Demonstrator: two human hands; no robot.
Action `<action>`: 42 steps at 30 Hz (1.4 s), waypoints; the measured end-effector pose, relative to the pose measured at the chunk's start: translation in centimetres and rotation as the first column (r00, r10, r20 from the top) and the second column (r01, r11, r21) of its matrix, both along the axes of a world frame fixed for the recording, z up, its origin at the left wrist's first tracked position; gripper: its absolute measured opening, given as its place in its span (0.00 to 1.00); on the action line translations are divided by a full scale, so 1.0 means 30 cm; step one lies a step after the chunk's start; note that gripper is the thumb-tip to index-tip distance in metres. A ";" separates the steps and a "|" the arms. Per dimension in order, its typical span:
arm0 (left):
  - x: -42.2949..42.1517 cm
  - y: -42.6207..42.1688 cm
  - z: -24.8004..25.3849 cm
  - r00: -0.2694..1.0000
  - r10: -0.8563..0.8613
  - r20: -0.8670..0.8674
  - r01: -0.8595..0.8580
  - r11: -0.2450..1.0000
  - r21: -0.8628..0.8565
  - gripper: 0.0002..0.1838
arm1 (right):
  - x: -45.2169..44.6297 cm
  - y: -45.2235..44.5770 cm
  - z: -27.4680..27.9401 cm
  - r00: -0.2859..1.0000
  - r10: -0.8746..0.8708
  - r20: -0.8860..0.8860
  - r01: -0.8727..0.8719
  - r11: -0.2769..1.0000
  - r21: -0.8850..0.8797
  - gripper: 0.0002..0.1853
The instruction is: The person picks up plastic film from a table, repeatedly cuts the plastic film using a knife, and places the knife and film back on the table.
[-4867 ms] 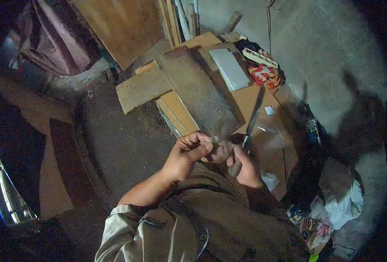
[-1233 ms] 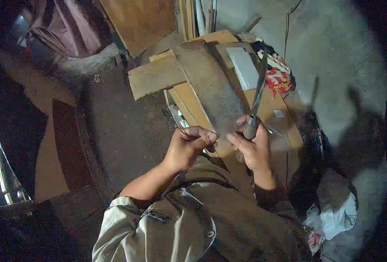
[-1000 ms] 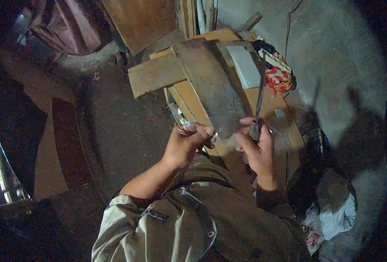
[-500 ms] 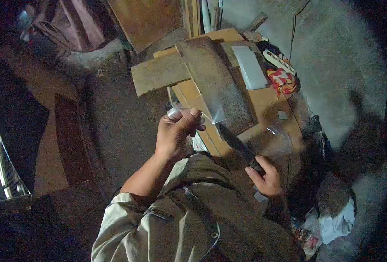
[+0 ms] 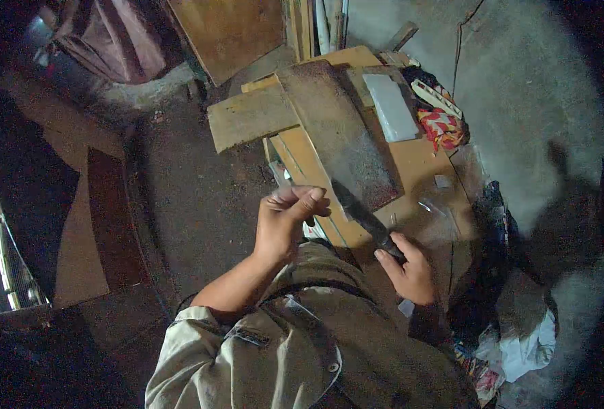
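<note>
One knife (image 5: 364, 219) is noted, dark and long-bladed, its surface dull; it slants across the near end of the long stained board (image 5: 339, 129), tip toward the board and handle away from it. Whether the blade touches the board cannot be told. The right hand (image 5: 414, 273), to the near right of the board, is closed around the handle, thumb along it. The left hand (image 5: 281, 221), to the near left of the board, is raised with thumb and forefinger pinched narrowly together; what lies between them, if anything, cannot be made out. Count: one plain board (image 5: 251, 117) left of the stained board; to its right, one white slab (image 5: 390, 109), one slotted pale strip (image 5: 437, 97) and one red-patterned cloth (image 5: 443, 128); two small pale squares (image 5: 441, 181), both right of the board's near end.
</note>
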State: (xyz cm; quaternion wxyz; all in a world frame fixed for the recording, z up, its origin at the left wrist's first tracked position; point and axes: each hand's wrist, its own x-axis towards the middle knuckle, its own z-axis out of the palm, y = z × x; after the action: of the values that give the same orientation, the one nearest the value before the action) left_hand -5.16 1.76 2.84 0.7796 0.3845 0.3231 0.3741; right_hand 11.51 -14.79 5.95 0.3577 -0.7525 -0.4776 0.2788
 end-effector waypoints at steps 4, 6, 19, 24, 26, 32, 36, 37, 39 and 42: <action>0.006 -0.042 -0.021 0.992 -0.094 -0.086 0.097 0.995 0.037 0.11 | -0.006 0.037 -0.018 0.999 -0.008 0.050 0.004 0.997 0.078 0.19; 0.019 -0.065 -0.027 0.995 -0.078 0.058 0.078 0.997 0.000 0.10 | -0.001 0.056 -0.012 0.999 0.002 0.033 -0.005 0.998 0.070 0.19; -0.072 0.004 0.013 0.900 -0.407 -0.155 0.407 0.913 -0.034 0.07 | 0.146 0.043 -0.031 0.947 -0.213 0.242 0.207 0.977 0.048 0.21; -0.054 0.051 0.033 0.833 -0.478 -0.280 0.503 0.864 0.023 0.06 | 0.186 0.074 -0.029 0.957 -0.250 0.148 0.238 0.967 0.092 0.14; -0.021 0.061 0.030 0.783 -0.515 -0.348 0.560 0.828 0.035 0.06 | 0.134 0.120 -0.036 0.881 -0.143 -0.451 0.263 0.940 0.216 0.13; 0.067 0.131 -0.020 0.708 -0.494 -0.504 0.615 0.081 0.784 0.03 | 0.080 0.217 -0.044 0.784 0.045 -0.619 0.104 0.974 0.203 0.16; 0.056 0.143 0.048 0.776 -0.592 -0.218 0.627 0.685 0.372 0.04 | 0.048 0.211 -0.033 0.783 -0.025 -0.622 0.123 0.986 0.115 0.17; 0.058 0.152 0.031 0.821 -0.536 -0.195 0.571 0.774 0.275 0.06 | 0.042 0.205 -0.027 0.785 -0.036 -0.619 0.107 0.991 0.078 0.16; 0.069 0.141 0.057 0.861 -0.476 -0.181 0.508 0.823 0.252 0.07 | 0.017 0.195 -0.050 0.814 -0.002 -0.582 0.113 0.982 0.154 0.16; 0.089 0.108 0.036 0.909 -0.383 -0.164 0.414 0.876 0.250 0.09 | -0.025 0.199 -0.101 0.785 -0.114 -0.609 0.328 0.911 0.252 0.16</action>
State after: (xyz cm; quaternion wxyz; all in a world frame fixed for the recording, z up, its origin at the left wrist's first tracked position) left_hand -2.50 5.00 3.92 0.7589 0.5686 0.2235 0.2255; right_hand 10.76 -8.81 2.93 0.6427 -0.6078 -0.2934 0.3626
